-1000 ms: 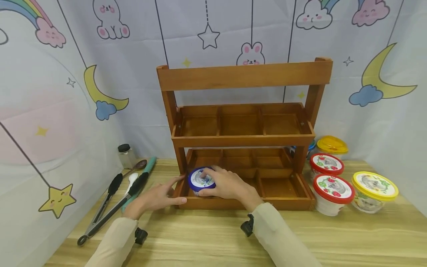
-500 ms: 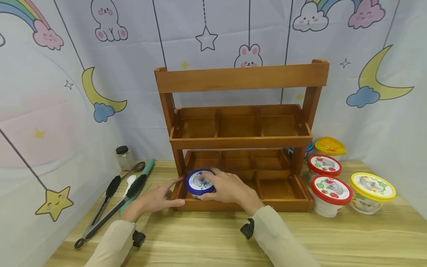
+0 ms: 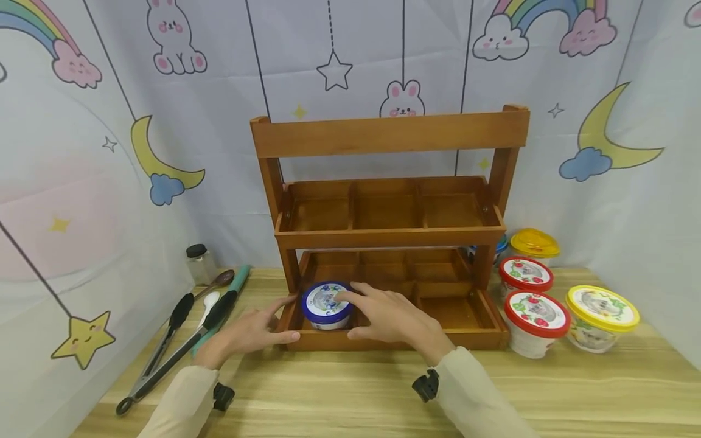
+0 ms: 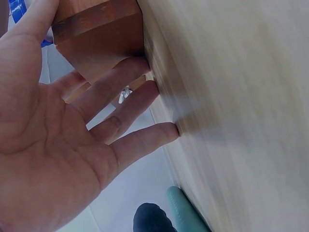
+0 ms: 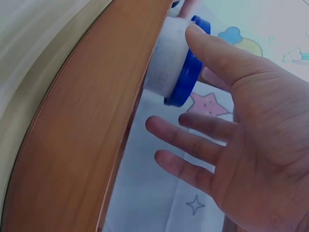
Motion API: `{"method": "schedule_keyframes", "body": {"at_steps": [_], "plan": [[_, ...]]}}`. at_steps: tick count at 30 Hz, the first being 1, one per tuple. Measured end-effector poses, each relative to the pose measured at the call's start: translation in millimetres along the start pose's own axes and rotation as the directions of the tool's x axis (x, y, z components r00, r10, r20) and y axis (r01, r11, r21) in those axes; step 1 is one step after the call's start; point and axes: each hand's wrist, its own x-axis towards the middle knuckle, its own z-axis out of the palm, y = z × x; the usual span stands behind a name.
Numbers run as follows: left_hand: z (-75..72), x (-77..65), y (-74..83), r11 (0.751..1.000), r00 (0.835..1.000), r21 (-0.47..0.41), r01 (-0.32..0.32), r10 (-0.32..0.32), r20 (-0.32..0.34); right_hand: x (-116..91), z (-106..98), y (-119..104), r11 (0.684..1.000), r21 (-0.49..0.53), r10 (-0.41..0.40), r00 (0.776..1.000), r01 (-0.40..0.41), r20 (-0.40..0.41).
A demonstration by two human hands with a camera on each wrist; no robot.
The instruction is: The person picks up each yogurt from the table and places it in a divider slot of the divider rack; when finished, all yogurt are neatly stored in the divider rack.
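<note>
We take the two-tier wooden rack (image 3: 390,231) as our landmark; it stands on a pale wood-grain table (image 3: 350,395) against a curtain backdrop (image 3: 98,121) printed with moons, stars, rabbits and rainbows. In the rack's lower tier, front-left compartment, sits a blue-lidded tub (image 3: 327,304), upright. Our right hand (image 3: 391,316) lies just right of the tub, fingers spread and nearly straight, the forefinger tip on the lid; it grips nothing. Our left hand (image 3: 249,331) rests open at the rack's front-left corner, thumb along the wood, fingers extended toward the table edge of the base; it too holds nothing. Left of the rack lie black-handled tongs (image 3: 170,347), a white spoon (image 3: 210,302), a wooden spoon (image 3: 219,281), a teal handle (image 3: 232,289) and a small dark-capped jar (image 3: 198,261). Right of the rack stand two red-lidded tubs (image 3: 533,319) and two yellow-lidded tubs (image 3: 599,316).
</note>
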Motion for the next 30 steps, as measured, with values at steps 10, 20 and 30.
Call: {"method": "schedule_keyframes", "body": {"at_steps": [10, 20, 30], "plan": [[-0.8, -3.1, 2.5, 1.0, 1.0, 0.01, -0.006, 0.006, 0.002, -23.2, -0.8, 16.5, 0.999, -0.047, -0.022, 1.0, 0.021, -0.017], [0.0, -1.5, 1.5, 1.0, 1.0, 0.019, -0.013, 0.014, -0.013, -44.3, -7.0, 31.7, 0.999, -0.047, -0.018, 1.0, 0.017, -0.024], [-0.2, -2.4, 3.1, 1.0, 1.0, -0.007, 0.004, -0.004, 0.005, -70.1, -24.5, 56.6, 0.999, -0.046, 0.005, 0.998, -0.008, -0.064]]}}
